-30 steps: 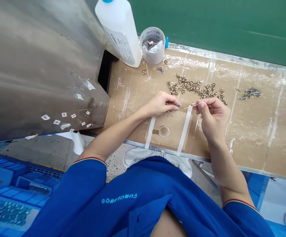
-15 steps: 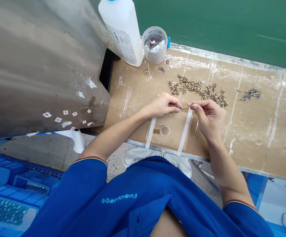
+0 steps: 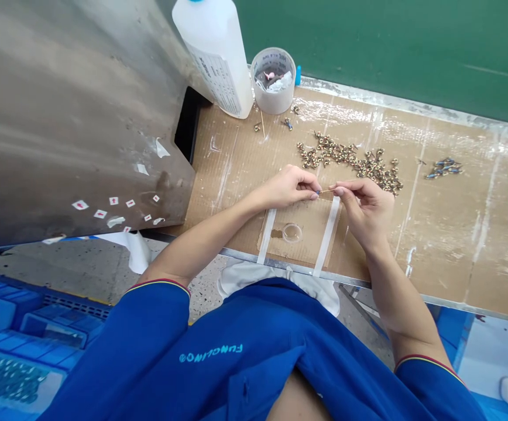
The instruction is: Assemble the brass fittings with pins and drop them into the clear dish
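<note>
Blue-tipped part (image 3: pixel 319 191) pinched in left hand (image 3: pixel 289 188), wooden pick (image 3: pixel 328 190) in right hand (image 3: pixel 366 213), brass fittings (image 3: pixel 350 164) left heaped on desk (image 3: pixel 456 234).

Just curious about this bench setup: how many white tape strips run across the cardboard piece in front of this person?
2. The left white tape strip runs beside the clear plastic dish; the right white tape strip runs on the dish's other side, near the right hand. More could be hidden under the hands.
</note>
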`<state>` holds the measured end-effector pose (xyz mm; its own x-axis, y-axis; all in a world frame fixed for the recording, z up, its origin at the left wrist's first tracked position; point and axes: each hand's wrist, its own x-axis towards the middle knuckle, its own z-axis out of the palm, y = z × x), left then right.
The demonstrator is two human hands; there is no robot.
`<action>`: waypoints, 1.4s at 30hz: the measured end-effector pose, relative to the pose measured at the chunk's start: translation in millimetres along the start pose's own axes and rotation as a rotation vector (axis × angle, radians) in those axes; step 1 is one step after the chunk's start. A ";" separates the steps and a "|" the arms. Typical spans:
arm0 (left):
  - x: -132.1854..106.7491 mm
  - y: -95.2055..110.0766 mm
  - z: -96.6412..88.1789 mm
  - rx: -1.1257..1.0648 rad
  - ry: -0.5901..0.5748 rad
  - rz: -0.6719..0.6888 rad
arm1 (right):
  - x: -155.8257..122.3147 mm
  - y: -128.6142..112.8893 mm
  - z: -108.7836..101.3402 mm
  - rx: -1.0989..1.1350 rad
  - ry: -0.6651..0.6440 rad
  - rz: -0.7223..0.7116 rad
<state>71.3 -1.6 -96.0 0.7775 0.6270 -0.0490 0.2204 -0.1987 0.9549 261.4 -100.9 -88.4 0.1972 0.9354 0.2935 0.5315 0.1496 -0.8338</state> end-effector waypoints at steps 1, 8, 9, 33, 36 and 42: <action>0.0 -0.2 -0.1 -0.009 0.000 0.007 | 0.1 0.2 -0.5 -0.015 -0.003 -0.007; 0.3 -0.6 -1.1 -0.015 0.002 0.038 | 0.4 0.3 -0.1 -0.040 -0.028 -0.072; 0.3 -0.4 -1.3 -0.016 -0.002 0.032 | 0.3 0.1 0.4 -0.043 -0.022 -0.086; -1.2 -3.3 -3.5 -0.032 0.007 0.029 | -5.8 -11.2 0.6 0.089 -0.509 -0.257; -0.8 -3.4 -2.8 -0.035 0.013 0.019 | 7.0 6.5 -13.7 -0.182 -0.185 -0.126; -0.4 -3.4 -1.9 -0.049 0.014 0.011 | 15.0 37.6 -19.7 -0.364 -0.064 -0.099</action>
<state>69.1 0.3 -98.7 0.7717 0.6351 -0.0344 0.1823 -0.1689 0.9686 300.6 -87.6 -106.2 0.0843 0.9421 0.3245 0.8055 0.1272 -0.5787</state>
